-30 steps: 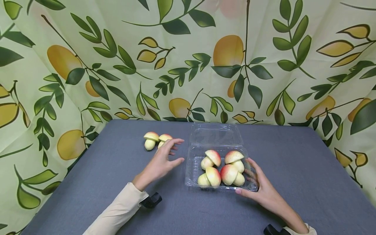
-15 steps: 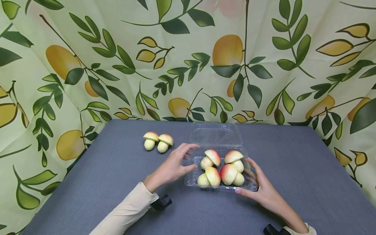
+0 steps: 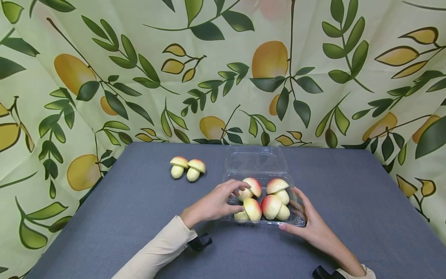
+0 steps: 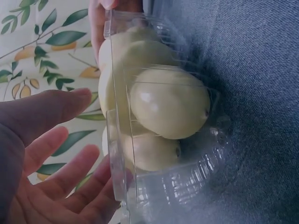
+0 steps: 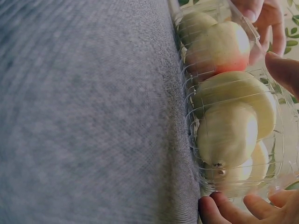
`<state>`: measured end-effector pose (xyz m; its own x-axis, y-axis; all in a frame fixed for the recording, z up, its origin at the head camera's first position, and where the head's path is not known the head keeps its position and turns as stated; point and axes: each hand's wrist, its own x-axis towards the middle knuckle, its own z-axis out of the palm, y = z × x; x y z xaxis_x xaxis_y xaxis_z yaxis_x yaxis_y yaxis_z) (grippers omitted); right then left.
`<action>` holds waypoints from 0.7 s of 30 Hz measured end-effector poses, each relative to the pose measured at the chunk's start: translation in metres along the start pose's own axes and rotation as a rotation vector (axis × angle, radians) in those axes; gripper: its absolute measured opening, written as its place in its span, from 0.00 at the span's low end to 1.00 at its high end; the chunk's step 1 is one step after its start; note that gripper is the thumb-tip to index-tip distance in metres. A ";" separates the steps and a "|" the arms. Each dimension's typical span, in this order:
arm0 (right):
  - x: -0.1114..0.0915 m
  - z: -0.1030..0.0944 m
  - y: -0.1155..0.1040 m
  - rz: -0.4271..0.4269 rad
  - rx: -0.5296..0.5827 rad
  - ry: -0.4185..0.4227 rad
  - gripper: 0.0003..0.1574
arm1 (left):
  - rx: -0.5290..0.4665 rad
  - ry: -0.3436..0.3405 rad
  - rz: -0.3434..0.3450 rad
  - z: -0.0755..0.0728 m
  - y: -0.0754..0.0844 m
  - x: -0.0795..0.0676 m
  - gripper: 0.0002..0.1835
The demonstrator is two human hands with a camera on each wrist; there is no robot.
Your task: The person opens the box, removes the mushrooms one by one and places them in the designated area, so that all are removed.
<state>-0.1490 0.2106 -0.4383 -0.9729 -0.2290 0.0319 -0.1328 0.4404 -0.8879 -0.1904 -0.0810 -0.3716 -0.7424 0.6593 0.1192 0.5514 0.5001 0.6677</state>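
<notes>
Over the clear box's (image 3: 263, 183) left side, the left hand (image 3: 218, 200) hangs, fingers parted, gripping nothing; the right hand (image 3: 311, 224) grips its right end. Four mushroom shapes (image 3: 271, 207) inside, two loose ones (image 3: 196, 166) far left; a snagged thumb could tip it!

Four mushroom-shaped pieces sit in an open clear container, with two more outside.
We see the transparent plastic container (image 3: 262, 176) on the surface (image 3: 334, 182), its lid (image 3: 256, 159) folded back at the far side. Inside, we make out two rows: a far-left piece (image 3: 256, 186), partly covered, a far-right piece (image 3: 277, 186), a near-left piece (image 3: 253, 208) and a near-right piece (image 3: 270, 206). Their rounded caps, pale yellow blushed red, lean inward; their plump, creamy stems point outward. Left of the container we find a left outer piece (image 3: 179, 166) and right outer piece (image 3: 196, 169) side by side, caps at the far end, stems toward us.
</notes>
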 end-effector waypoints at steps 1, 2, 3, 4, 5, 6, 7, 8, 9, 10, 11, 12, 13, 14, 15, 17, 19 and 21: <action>0.000 0.000 0.000 -0.003 0.001 0.001 0.70 | 0.004 -0.014 -0.004 0.001 0.000 0.001 0.27; 0.000 0.000 0.000 -0.005 0.002 0.003 0.70 | 0.002 -0.031 -0.011 0.001 0.000 0.002 0.27; 0.000 0.000 0.000 -0.007 0.001 0.004 0.70 | -0.002 -0.049 -0.017 0.002 0.000 0.003 0.27; 0.000 0.000 0.000 -0.007 0.000 0.005 0.70 | -0.004 -0.069 -0.026 0.002 0.000 0.004 0.27; 0.000 0.000 0.000 -0.009 0.000 0.005 0.70 | -0.004 -0.086 -0.028 0.002 0.000 0.005 0.28; 0.000 0.000 -0.001 -0.008 -0.001 0.005 0.70 | -0.004 -0.101 -0.028 0.003 0.001 0.006 0.28; 0.000 0.000 -0.001 -0.006 -0.002 0.005 0.70 | 0.000 -0.114 -0.027 0.003 0.001 0.007 0.28; 0.000 0.000 -0.001 -0.003 -0.004 0.004 0.71 | 0.003 -0.123 -0.025 0.003 0.000 0.008 0.28; 0.000 0.000 -0.001 -0.001 -0.005 0.004 0.71 | 0.011 -0.130 -0.022 0.003 0.001 0.009 0.28; 0.000 0.000 -0.001 0.001 -0.006 0.003 0.71 | 0.021 -0.135 -0.018 0.003 0.001 0.009 0.28; 0.000 0.000 -0.001 0.003 -0.008 0.003 0.71 | 0.029 -0.138 -0.016 0.004 0.001 0.010 0.28; 0.000 0.000 -0.002 0.004 -0.009 0.003 0.71 | 0.037 -0.140 -0.018 0.004 0.001 0.010 0.28; 0.000 0.000 -0.002 0.005 -0.010 0.003 0.71 | 0.047 -0.143 -0.019 0.004 0.001 0.011 0.28; 0.000 0.000 -0.002 0.006 -0.012 0.003 0.71 | 0.054 -0.147 -0.023 0.004 0.001 0.011 0.28; 0.000 0.000 -0.002 0.006 -0.011 0.003 0.71 | 0.062 -0.153 -0.029 0.005 0.001 0.011 0.28; 0.000 0.000 -0.001 0.004 -0.010 0.003 0.71 | 0.081 -0.165 -0.039 0.006 0.000 0.012 0.28; 0.000 0.000 -0.001 -0.003 -0.007 0.004 0.71 | 0.102 -0.177 -0.039 0.006 0.000 0.013 0.28; 0.000 0.000 -0.001 -0.010 -0.002 0.004 0.71 | 0.126 -0.188 -0.035 0.007 0.000 0.015 0.29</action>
<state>-0.1494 0.2100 -0.4379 -0.9723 -0.2300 0.0423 -0.1427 0.4399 -0.8867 -0.1983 -0.0671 -0.3750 -0.6842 0.7276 -0.0492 0.5787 0.5827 0.5706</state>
